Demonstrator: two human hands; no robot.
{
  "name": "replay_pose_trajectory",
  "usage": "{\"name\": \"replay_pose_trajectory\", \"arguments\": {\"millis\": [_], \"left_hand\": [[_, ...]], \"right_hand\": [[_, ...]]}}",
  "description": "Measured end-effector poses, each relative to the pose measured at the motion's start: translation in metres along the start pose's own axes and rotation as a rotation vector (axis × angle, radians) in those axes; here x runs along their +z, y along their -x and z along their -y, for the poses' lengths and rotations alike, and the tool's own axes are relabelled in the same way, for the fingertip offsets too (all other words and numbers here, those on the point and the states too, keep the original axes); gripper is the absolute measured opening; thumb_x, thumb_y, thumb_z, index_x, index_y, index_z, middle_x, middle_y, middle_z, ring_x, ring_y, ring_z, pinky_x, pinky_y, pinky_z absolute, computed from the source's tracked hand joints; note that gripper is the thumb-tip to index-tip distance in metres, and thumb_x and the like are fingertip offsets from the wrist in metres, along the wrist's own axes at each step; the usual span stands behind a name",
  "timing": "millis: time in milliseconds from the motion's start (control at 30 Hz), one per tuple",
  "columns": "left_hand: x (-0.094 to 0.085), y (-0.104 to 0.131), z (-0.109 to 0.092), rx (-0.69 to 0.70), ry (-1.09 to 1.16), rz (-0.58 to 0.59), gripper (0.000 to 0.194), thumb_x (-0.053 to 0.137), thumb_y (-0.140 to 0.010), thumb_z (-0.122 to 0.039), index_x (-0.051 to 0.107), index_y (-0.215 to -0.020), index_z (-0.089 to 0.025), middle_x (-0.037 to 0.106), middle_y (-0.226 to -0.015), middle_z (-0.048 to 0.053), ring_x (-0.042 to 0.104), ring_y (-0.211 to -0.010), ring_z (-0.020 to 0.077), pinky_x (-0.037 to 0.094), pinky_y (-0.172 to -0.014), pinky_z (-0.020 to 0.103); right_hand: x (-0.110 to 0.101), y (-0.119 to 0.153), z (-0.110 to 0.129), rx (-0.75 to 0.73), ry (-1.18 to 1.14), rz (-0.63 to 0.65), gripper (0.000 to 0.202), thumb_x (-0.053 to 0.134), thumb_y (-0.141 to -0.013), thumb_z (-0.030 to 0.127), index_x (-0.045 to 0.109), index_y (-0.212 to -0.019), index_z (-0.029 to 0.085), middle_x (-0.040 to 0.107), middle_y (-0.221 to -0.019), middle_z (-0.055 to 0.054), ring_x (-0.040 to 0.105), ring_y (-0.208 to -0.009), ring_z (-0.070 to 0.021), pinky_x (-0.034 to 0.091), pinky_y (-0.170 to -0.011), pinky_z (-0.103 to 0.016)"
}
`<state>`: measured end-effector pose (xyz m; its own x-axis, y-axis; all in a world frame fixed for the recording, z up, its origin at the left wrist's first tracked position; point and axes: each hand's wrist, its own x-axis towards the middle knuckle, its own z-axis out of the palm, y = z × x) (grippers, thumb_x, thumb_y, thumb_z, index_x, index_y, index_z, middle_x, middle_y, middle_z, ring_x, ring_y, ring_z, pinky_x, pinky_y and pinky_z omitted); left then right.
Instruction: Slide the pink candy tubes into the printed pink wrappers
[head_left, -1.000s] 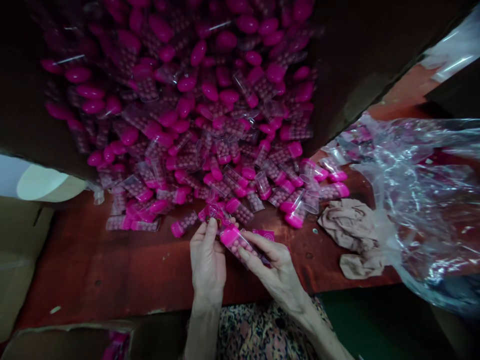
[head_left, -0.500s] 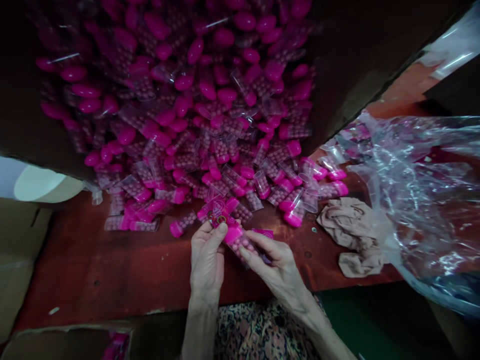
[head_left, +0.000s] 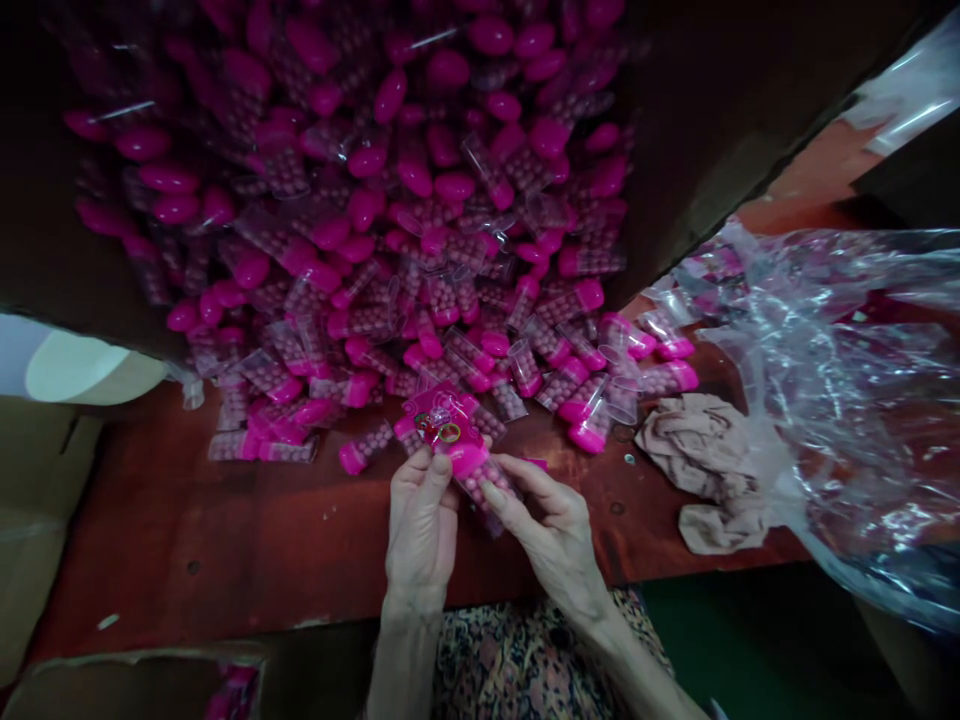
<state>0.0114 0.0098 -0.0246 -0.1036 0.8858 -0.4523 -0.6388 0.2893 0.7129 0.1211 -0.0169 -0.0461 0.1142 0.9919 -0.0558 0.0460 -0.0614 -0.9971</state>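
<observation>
A clear tube of pink beads with a pink cap (head_left: pixel 487 484) is held between both hands near the table's front edge. My left hand (head_left: pixel 426 515) pinches the cap end together with a printed pink packet (head_left: pixel 444 418), which lies against the cap and points away from me. My right hand (head_left: pixel 547 515) grips the clear body of the tube, its thumb over the beads. Just beyond the hands lies a large heap of similar pink-capped tubes (head_left: pixel 450 290). One loose tube (head_left: pixel 366 447) rests to the left of the packet.
Dark box walls (head_left: pixel 697 130) flank the heap. To the right lie a crumpled beige cloth (head_left: pixel 697 455) and a big clear plastic bag (head_left: pixel 847 400). A pale round bowl (head_left: pixel 90 368) stands at the left. An open carton (head_left: pixel 135 690) is below the red table's (head_left: pixel 225 540) front edge.
The printed packet now shows more fully beyond my left fingers and lies flatter against the cap. My left hand has shifted slightly right and toward me; my right hand still grips the tube.
</observation>
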Motion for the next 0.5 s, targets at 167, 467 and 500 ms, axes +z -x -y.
{"name": "replay_pose_trajectory", "arguments": {"millis": [167, 467, 500], "left_hand": [[0.003, 0.002, 0.000, -0.024, -0.036, -0.020, 0.018, 0.076, -0.063, -0.024, 0.072, -0.078, -0.014, 0.073, -0.077, 0.007, 0.067, -0.078, 0.0191, 0.050, -0.081, 0.032], [0.010, 0.013, 0.001, -0.051, 0.026, -0.059, 0.010, 0.073, -0.066, -0.018, 0.071, -0.076, -0.015, 0.073, -0.075, 0.005, 0.066, -0.075, 0.0160, 0.050, -0.080, 0.030], [0.010, 0.014, 0.001, -0.057, 0.032, -0.049, 0.011, 0.072, -0.067, -0.018, 0.071, -0.078, -0.015, 0.073, -0.077, 0.005, 0.066, -0.076, 0.0156, 0.050, -0.080, 0.030]], "right_hand": [[-0.001, -0.003, 0.007, -0.007, 0.029, 0.007, 0.020, 0.063, -0.080, 0.028, 0.070, -0.097, 0.021, 0.073, -0.082, -0.002, 0.068, -0.069, -0.0157, 0.056, -0.063, -0.025], [0.009, 0.013, 0.009, -0.233, 0.229, -0.147, 0.028, 0.060, -0.082, 0.020, 0.064, -0.110, 0.019, 0.072, -0.098, -0.007, 0.069, -0.079, -0.0195, 0.057, -0.077, -0.032], [0.009, 0.013, 0.008, -0.246, 0.237, -0.152, 0.029, 0.060, -0.081, 0.019, 0.064, -0.110, 0.019, 0.071, -0.100, -0.008, 0.069, -0.081, -0.0201, 0.056, -0.078, -0.032]]}}
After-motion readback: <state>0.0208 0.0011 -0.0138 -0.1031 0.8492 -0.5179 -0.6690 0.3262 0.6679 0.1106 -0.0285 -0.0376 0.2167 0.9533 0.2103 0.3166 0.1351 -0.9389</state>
